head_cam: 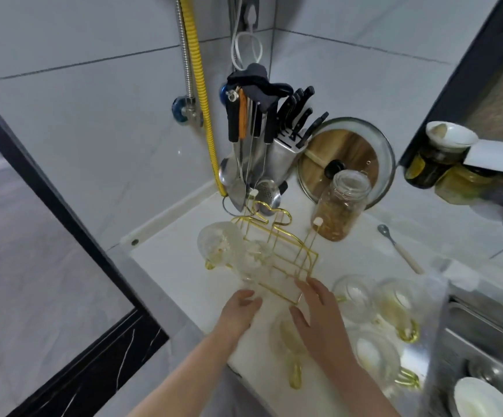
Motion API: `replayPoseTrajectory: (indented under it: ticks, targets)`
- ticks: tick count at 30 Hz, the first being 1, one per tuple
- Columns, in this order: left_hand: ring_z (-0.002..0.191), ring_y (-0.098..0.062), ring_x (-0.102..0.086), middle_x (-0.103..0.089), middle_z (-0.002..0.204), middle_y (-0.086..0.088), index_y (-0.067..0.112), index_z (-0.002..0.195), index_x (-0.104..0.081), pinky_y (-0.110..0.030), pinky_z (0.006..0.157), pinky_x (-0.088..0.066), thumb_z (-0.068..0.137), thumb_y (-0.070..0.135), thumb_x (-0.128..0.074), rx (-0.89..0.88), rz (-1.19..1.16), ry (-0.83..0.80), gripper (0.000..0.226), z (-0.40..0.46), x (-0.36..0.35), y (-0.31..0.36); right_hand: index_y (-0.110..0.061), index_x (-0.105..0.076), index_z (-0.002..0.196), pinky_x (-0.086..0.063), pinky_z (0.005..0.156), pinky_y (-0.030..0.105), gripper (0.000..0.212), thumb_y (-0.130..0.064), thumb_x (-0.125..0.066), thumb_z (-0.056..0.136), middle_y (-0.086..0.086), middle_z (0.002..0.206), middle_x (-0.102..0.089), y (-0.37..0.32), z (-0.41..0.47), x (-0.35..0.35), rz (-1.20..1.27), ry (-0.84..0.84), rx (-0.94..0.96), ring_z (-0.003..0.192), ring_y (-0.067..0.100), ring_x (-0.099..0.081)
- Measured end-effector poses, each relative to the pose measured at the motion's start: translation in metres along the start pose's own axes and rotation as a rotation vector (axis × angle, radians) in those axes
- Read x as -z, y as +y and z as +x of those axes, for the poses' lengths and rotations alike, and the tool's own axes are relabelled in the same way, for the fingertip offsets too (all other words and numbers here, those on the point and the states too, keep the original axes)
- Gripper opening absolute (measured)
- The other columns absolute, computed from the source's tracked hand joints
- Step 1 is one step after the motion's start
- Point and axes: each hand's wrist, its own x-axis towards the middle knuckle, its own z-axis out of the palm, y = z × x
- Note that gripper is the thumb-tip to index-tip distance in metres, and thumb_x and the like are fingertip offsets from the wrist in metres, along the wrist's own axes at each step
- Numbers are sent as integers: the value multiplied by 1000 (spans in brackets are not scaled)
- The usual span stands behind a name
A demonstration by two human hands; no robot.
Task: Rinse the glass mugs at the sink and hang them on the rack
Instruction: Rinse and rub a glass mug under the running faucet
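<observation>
A gold wire rack [277, 248] stands on the white counter [172, 260]. Two glass mugs hang on its left side, a large one [218, 245] and one nearer the middle [256, 257]. My left hand [238, 310] is curled on a third glass mug [248, 282] at the rack's near left corner. My right hand [316, 314] is spread, with its fingertips at the rack's near edge. Below it a mug with a gold handle [292, 347] lies on the counter. Three more mugs [354, 293] [394, 299] [373, 353] sit to the right, beside the steel sink [481, 335].
Behind the rack hang utensils [244, 139], next to a knife block [289, 145], a glass lid on a wooden board [346, 152] and a glass jar [340, 206]. A spoon [400, 249] lies on the counter. A white bowl [484, 400] sits in the sink. Jars stand on the shelf at right [436, 161].
</observation>
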Motion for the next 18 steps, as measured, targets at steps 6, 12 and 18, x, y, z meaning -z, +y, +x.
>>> replayPoseTrajectory:
  ticks: [6, 12, 18]
  targets:
    - [131, -22, -42, -43, 143, 0, 25, 139, -43, -33, 110, -34, 101, 27, -39, -42, 212, -254, 38, -22, -24, -16, -17, -45, 129, -35, 88, 16, 41, -28, -58, 92, -4, 119, -45, 9, -65, -15, 82, -79, -223, 117, 15, -46]
    - [117, -19, -43, -38, 147, -2, 29, 143, -37, -33, 97, -41, 102, 22, -32, 9, 144, -257, 42, -31, -38, -22, -18, -45, 109, -37, 72, 20, 33, -30, -65, 86, -5, 106, -39, 1, -74, -20, 120, 22, -421, 93, 11, -44]
    - [118, -24, -44, -36, 147, -7, 28, 142, -38, -33, 84, -51, 102, 12, -34, 11, 81, -253, 43, -34, -38, -28, -17, -40, 96, -36, 54, 23, 36, -35, -68, 84, -2, 89, -57, -1, -84, -33, 295, -126, -658, 77, 15, -55]
